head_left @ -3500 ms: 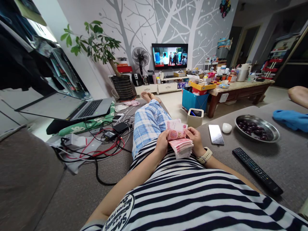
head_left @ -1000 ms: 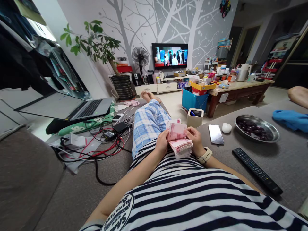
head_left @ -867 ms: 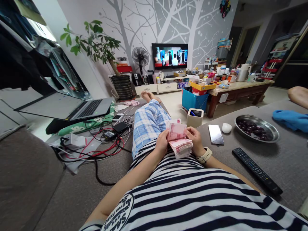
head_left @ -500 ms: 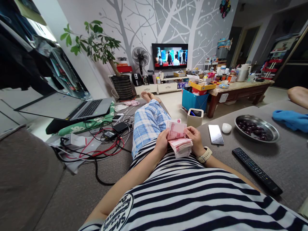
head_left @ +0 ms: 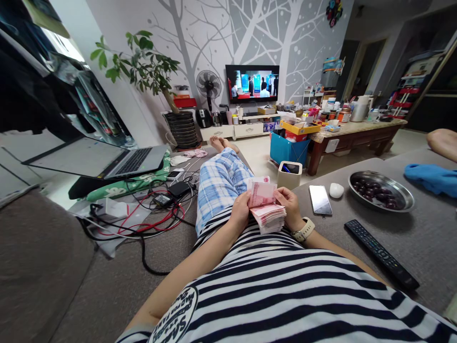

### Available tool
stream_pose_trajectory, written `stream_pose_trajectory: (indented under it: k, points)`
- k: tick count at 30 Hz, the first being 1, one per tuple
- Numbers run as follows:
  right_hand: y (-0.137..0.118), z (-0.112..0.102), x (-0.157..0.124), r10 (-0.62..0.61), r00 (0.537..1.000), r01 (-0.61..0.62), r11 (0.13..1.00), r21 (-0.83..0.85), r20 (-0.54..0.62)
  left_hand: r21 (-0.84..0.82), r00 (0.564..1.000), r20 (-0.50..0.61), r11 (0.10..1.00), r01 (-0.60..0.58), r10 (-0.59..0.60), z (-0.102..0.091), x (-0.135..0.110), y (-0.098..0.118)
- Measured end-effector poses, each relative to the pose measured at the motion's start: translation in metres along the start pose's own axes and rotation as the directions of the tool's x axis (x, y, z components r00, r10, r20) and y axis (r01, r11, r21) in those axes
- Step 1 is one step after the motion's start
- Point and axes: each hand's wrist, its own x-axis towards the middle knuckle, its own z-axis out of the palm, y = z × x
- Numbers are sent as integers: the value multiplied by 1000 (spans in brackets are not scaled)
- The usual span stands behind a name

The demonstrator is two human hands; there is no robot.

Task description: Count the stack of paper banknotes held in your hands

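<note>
A thick wad of pink-red banknotes (head_left: 270,217) is held over my lap, its lower ends fanned toward me. My left hand (head_left: 240,210) grips the wad's left side, thumb on top. On the right, my right hand (head_left: 288,206) pinches the edge of an upper note with thumb and finger; a pale watch (head_left: 303,230) is on that wrist. One note stands bent up between the hands, and another's pale edge shows behind it. The fingers under the wad are hidden.
Right of me on the grey sofa lie a phone (head_left: 320,200), a white mouse-like object (head_left: 336,190), a steel bowl (head_left: 407,203) of dark fruit and a remote control (head_left: 381,254). Tangled cables (head_left: 171,216) and a laptop (head_left: 135,159) are on the left. A beige bin (head_left: 289,178) stands ahead.
The pale note behind the raised one shows more of its top edge. Both hands stay nearly in place on the wad. The television picture has shifted slightly.
</note>
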Motion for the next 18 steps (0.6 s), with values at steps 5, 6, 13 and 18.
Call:
stream_pose_trajectory:
  k: [5,6,13,18]
  points:
    - [1,1,0,5,1000,-5,1000,-2,-7,-8,1000,8,1000,-8,8,-1,2,-2]
    - [1,1,0,4,1000,-4,1000,-3,-9,-16,1000,0,1000,-7,7,-1,2,-2]
    - [7,1,0,41,999,-43,998,53,34,-52,997,-73,999,15,-18,2,1,-3]
    - [11,-1,2,19,999,-20,1000,17,30,-50,998,-59,999,12,-15,3,-1,-1]
